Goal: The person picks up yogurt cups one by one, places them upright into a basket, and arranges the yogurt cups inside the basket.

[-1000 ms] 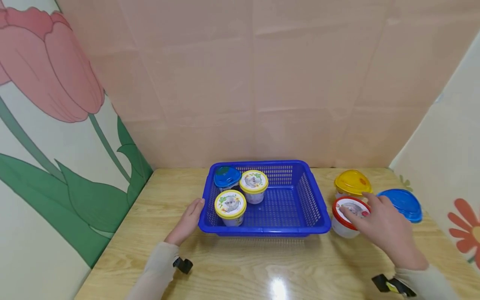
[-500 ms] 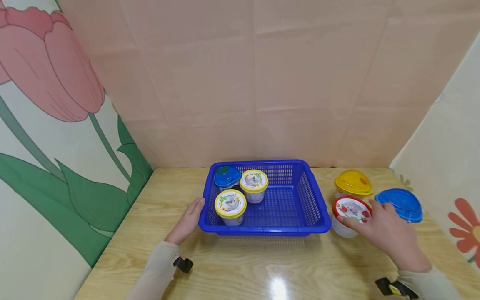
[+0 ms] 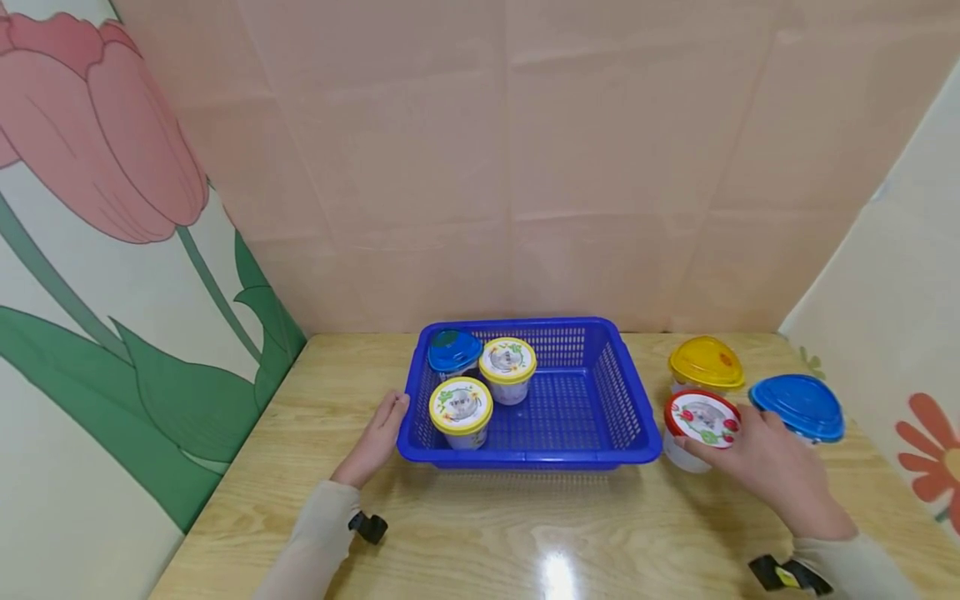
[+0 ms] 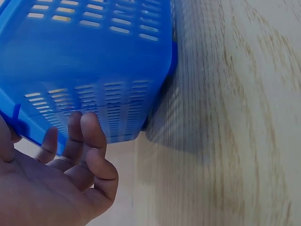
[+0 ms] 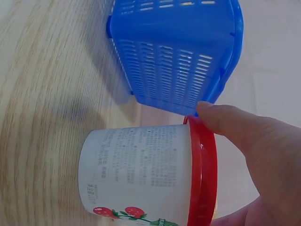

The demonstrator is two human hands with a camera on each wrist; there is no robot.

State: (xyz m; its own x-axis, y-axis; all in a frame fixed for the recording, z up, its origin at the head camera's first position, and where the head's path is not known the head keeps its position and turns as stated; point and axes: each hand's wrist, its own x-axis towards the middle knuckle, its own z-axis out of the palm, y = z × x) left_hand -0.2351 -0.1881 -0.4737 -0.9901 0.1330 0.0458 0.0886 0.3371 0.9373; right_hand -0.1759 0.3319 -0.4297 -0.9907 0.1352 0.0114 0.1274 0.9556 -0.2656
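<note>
Tub (image 3: 684, 456): smooth, white, cylindrical, strawberry-printed; fine side text illegible. Location: upright, right of frame, beside the perforated blue plastic basket (image 3: 528, 459). Right hand (image 3: 776, 471): reaching inward, pinching the red lid rim (image 5: 203, 174). Left hand (image 3: 377, 442): fingers relaxed, touching the basket's left edge.

Wood-grain table (image 3: 600, 533) showed near glare (image 3: 557, 575). Far wall (image 3: 510, 167) was creased, pinkish; left wall (image 3: 60, 483) bore a tulip (image 3: 97, 133), right wall (image 3: 870, 292) a red flower (image 3: 933, 458).
</note>
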